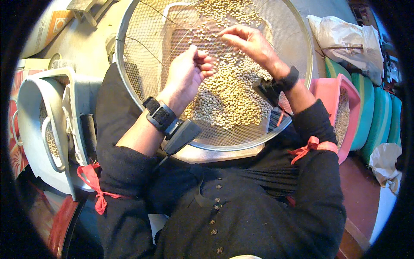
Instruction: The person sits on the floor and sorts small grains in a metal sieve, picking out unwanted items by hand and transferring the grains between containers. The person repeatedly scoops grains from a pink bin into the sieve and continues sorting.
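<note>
A round wire-mesh sieve with a metal rim (pixel 213 149) lies before me, above a pale rectangular tub that shows through the mesh. A large heap of pale beans (pixel 233 97), apparently coffee beans, rests on its near half, and a smaller spread (pixel 226 11) on the far side. My left hand (pixel 192 73) is over the mesh left of the heap, fingers curled inward; whether it holds beans is hidden. My right hand (pixel 254 43) hovers over loose beans between the two groups, its thumb and forefinger close together, with no bean clearly visible between them. Both wrists bear strapped devices.
On the left stand a light-blue basin (pixel 32 97) with handles and beans inside, and a pale tub beside it. A pink container (pixel 352 94) of beans, green sacks (pixel 365 110) and a white plastic bag (pixel 349 42) are at the right. A wooden stool (pixel 85 9) stands far left.
</note>
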{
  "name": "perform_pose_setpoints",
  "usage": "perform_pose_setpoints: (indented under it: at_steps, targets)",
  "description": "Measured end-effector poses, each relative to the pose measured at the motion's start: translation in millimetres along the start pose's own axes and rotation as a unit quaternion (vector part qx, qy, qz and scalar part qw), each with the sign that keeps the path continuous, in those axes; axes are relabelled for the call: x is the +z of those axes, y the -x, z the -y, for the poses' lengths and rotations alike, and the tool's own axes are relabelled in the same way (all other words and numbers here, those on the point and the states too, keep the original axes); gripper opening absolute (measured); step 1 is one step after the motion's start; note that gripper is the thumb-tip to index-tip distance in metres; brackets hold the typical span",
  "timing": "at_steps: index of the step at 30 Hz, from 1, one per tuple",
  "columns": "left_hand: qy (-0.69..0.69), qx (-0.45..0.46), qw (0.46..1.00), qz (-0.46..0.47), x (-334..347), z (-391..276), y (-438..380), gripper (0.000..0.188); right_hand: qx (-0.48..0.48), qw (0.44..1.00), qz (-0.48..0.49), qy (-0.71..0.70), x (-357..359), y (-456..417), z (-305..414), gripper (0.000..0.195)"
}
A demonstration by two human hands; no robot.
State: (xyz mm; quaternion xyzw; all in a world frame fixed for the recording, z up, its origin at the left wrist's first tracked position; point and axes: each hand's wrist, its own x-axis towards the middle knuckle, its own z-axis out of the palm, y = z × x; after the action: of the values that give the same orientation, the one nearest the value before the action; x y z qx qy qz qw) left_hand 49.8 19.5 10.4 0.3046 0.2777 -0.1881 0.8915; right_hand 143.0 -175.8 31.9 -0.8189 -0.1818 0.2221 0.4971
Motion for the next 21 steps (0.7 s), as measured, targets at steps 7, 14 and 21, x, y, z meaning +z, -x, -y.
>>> perform_pose_setpoints:
  at_steps: [7,14,21]
  targets:
    - [0.043,0.11,0.993,-0.013,3,-25,2,0.028,-0.089,0.922,-0.203,0.316,16,-57,-62,0.041]
    - [0.065,0.126,0.99,0.026,4,-31,2,0.027,-0.187,0.964,0.014,0.19,104,-26,-39,0.029]
    - [0.075,0.139,0.987,0.026,9,-36,6,0.026,-0.201,0.891,0.302,0.275,60,56,-24,0.019]
